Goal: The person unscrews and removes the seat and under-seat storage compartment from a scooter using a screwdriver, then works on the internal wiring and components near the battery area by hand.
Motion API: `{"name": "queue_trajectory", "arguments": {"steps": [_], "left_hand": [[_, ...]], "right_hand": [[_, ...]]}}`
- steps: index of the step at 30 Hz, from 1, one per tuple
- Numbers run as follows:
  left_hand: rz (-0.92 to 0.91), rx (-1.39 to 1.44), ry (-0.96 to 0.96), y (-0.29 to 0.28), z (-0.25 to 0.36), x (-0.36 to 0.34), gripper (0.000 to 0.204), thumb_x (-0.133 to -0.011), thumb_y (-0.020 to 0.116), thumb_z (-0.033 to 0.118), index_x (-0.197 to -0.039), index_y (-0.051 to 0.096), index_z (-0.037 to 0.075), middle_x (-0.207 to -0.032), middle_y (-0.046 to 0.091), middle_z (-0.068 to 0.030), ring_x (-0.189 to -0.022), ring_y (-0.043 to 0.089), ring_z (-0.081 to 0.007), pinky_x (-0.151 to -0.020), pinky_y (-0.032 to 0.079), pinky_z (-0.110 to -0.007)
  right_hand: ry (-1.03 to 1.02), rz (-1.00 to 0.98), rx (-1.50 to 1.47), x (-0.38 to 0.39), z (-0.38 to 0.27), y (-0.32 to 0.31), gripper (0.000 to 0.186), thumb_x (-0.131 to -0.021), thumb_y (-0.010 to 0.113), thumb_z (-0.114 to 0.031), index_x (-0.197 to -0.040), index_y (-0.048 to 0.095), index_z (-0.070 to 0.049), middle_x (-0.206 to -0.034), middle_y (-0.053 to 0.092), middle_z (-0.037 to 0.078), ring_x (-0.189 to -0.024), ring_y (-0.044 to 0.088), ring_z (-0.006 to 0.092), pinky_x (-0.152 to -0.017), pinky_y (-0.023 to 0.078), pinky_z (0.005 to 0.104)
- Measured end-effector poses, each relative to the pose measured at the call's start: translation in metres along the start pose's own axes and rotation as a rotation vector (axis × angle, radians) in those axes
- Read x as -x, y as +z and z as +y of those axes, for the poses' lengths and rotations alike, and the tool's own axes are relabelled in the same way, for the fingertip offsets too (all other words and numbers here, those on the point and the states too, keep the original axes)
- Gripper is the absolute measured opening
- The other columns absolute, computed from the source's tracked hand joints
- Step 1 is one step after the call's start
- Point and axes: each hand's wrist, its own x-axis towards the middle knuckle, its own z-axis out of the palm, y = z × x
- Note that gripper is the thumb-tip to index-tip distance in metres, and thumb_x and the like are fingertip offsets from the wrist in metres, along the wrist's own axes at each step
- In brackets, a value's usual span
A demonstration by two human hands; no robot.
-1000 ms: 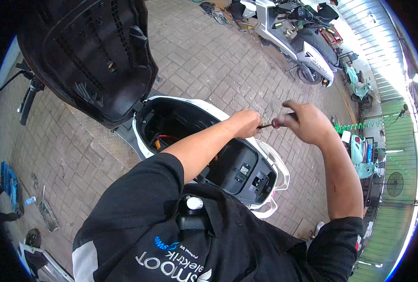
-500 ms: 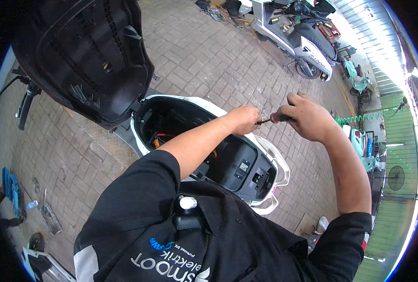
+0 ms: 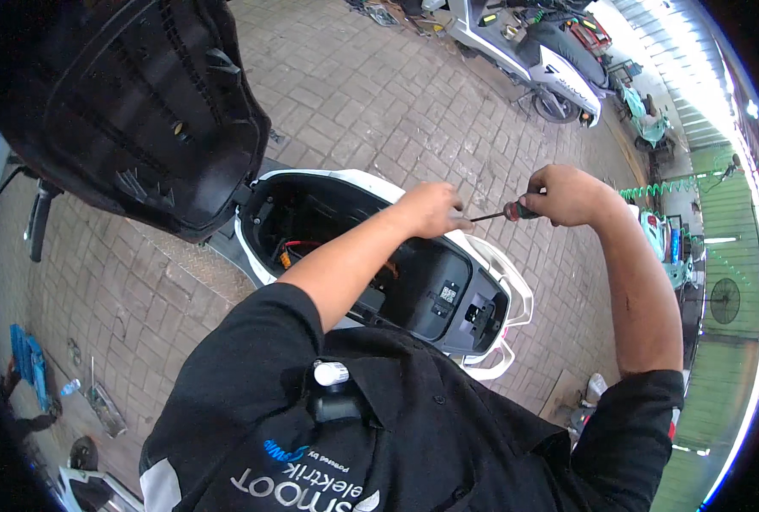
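Observation:
My right hand (image 3: pixel 567 194) is closed around the red and black handle of a screwdriver (image 3: pixel 520 209). The thin shaft points left toward my left hand (image 3: pixel 431 209), whose fingers are curled at its tip; what they hold is too small to make out. Below my hands is a white scooter (image 3: pixel 367 183) with its open black seat compartment (image 3: pixel 422 290), which has red and orange wiring (image 3: pixel 287 254) inside and a small printed square label. Its black seat (image 3: pixel 149 119) is raised at the upper left.
Another white scooter (image 3: pixel 550 90) stands at the top right. Pale green scooters (image 3: pixel 648 128), a coiled green hose (image 3: pixel 653 189) and a fan (image 3: pixel 724 301) are along the right wall. Blue objects (image 3: pixel 31 358) and a metal piece (image 3: pixel 108 410) lie on the paved floor at lower left.
My left hand has moved slightly left and up. My right hand has risen and shifted right with the screwdriver, so more of the shaft shows between the hands.

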Motion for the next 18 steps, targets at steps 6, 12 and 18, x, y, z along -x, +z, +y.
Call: {"name": "queue_trajectory", "arguments": {"steps": [6,12,18], "left_hand": [[-0.026,0.01,-0.316,-0.017,-0.072,0.112,0.044,-0.086,0.061,0.045,-0.081,0.072,0.002,-0.088,0.065,-0.0204,-0.092,0.061,-0.0376,-0.083,0.049,-0.045],[-0.177,0.153,-0.488,-0.003,-0.11,0.22,0.039,-0.086,0.064,0.037,-0.084,0.07,-0.001,-0.086,0.064,-0.02,-0.087,0.061,-0.0374,-0.079,0.049,-0.044],[-0.178,0.214,-0.54,-0.016,-0.126,0.263,0.03,-0.082,0.069,0.031,-0.083,0.072,0.001,-0.085,0.065,-0.0202,-0.086,0.062,-0.0368,-0.076,0.049,-0.043]], "right_hand": [[0.112,-0.226,-0.054,-0.023,-0.003,-0.014,0.046,-0.096,0.048,-0.039,-0.093,0.07,0.003,-0.069,0.067,0.014,-0.06,0.065,0.0217,-0.065,0.049,0.0373],[-0.152,-0.033,0.07,-0.022,0.0,-0.007,0.026,-0.088,0.06,-0.027,-0.098,0.07,-0.005,-0.075,0.066,0.014,-0.071,0.065,0.0297,-0.067,0.049,0.0419],[-0.315,0.086,0.35,0.003,-0.018,-0.001,0.027,-0.08,0.067,-0.021,-0.107,0.066,-0.022,-0.091,0.056,0.01,-0.091,0.061,0.0327,-0.074,0.051,0.0463]]}}
